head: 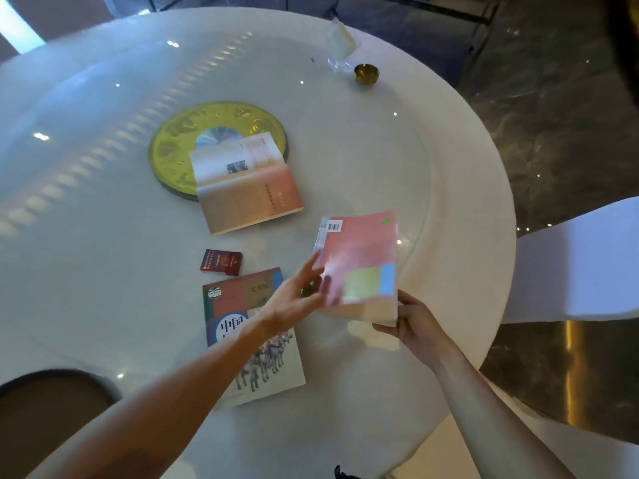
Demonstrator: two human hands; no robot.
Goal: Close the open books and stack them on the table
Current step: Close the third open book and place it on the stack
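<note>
Books: three on the round white table [103, 209]. Pink book [359, 257] is closed, back cover with the barcode up, lifted off the tabletop and tilted near the table's right edge. Right hand [416, 326] pinches its near lower corner, thumb on the side edge, fingers underneath. Left hand [294, 299] is spread open, fingers extended, fingertips [320, 267] at the book's left edge; holds nothing, contact is blurred so cannot tell whether it actually touches. Closed textbook [256, 340] with a red-and-blue cover and horse figures lies flat on the table under the left forearm, just left of the pink book. Open book [242, 184] lies further back, pages up with a small dark photo on the far page, its far end overlapping the yellow disc [173, 146] at the table centre. Red box [221, 262] sits between the open book and the textbook, apart from both. Brass ashtray [366, 74] sits at the far right of the table, with a white napkin holder [340, 41] just behind it. White chair [581, 264] stands beside the table on the right. Dark marble floor [553, 115] beyond.
</note>
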